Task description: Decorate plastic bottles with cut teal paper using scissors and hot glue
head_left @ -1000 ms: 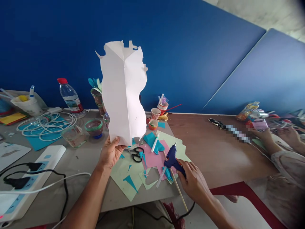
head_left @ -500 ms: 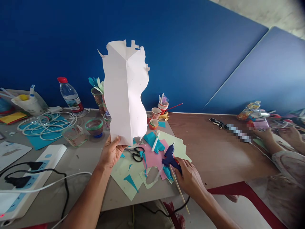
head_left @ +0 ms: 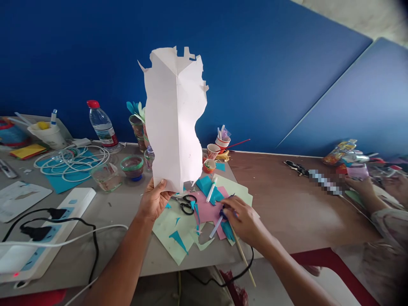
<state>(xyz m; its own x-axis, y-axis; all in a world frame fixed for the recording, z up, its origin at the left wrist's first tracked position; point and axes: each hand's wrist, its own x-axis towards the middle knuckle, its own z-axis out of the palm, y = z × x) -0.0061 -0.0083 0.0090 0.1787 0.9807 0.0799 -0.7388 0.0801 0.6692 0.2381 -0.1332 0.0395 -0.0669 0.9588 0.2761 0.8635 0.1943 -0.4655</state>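
Observation:
My left hand (head_left: 155,199) pinches the lower edge of a white paper cutout (head_left: 165,127) and holds it upright above the table. The cutout has a crease down its middle, wavy sides and a ragged top. My right hand (head_left: 247,219) is closed over a dark blue hot glue gun (head_left: 224,212), hiding most of it. A translucent glue stick (head_left: 216,227) sticks out of the gun towards me. Under and around it lie pink paper (head_left: 203,207), blue scraps (head_left: 178,241) and a thin wooden stick (head_left: 244,259). Black-handled scissors (head_left: 187,208) rest just below the cutout.
At left are a power strip (head_left: 68,221) with plugged cords, a coiled white cable (head_left: 73,170), a red-capped bottle (head_left: 102,127) and glass bowls (head_left: 132,168). Paper cups (head_left: 213,151) stand at the back. Another person's hand (head_left: 361,187) is at far right. A black cord (head_left: 236,278) hangs at the front.
My right hand has shifted from the glue gun's handle side to over its body, covering it. The gun's nozzle no longer shows clearly. My left hand still holds the cutout upright.

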